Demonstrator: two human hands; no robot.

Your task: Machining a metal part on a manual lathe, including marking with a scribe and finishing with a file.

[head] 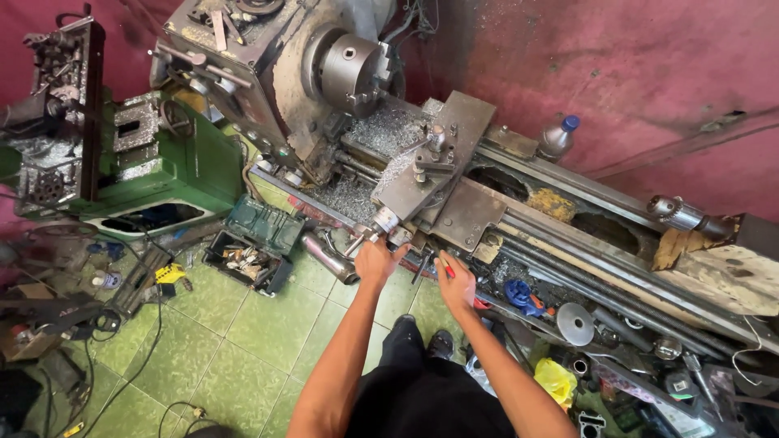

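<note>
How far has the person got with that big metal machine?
Some cutting looks done: metal shavings lie piled on the lathe. Right now the left hand grips a handwheel on the carriage, and the right hand rests by a lever with a red tip. The chuck looks empty, so nothing is mounted for cutting yet.

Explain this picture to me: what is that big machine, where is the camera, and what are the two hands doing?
The one picture comes from a camera on the person's head, looking down past their arms and legs to a green tiled floor. The big grey machine is a metal lathe; the round chuck grips work, and metal chips cover its bed. The left hand grips a handwheel on the lathe's front. The right hand rests just below the carriage, holding something small and red; I cannot tell what. An open toolbox sits on the floor, and a yellow bag lies among loose parts.
</note>
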